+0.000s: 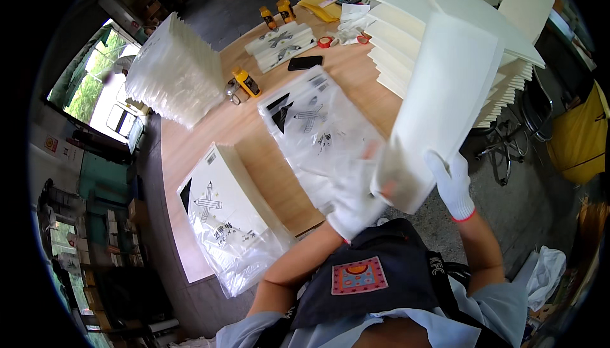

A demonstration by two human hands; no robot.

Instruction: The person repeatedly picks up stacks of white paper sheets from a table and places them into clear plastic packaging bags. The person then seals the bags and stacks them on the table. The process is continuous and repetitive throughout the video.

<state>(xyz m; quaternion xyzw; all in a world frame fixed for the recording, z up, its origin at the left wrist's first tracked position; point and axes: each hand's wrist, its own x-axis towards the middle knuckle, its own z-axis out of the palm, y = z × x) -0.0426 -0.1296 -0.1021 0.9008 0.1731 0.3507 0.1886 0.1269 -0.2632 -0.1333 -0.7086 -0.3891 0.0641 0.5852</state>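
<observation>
A bundle of white paper sheets (445, 87) stands tilted up in front of me at the right. My right hand (450, 180), in a white glove with a red cuff edge, grips its right edge, thumb on the front and the other fingers mostly hidden. My left hand (359, 205), also gloved, is at the bundle's lower left corner. Motion smears its fingers, so their grip is unclear. Beside the left hand, a clear plastic bag with printed pencil drawings (318, 132) lies flat on the table.
A bagged paper pack (222, 202) lies at the table's (254, 164) near left edge. Farther left rises a tall plastic-wrapped stack (175, 72). Behind the bundle is a large paper pile (397, 43). A phone (305, 63), orange bottle (246, 82) and tape roll (325, 42) lie about.
</observation>
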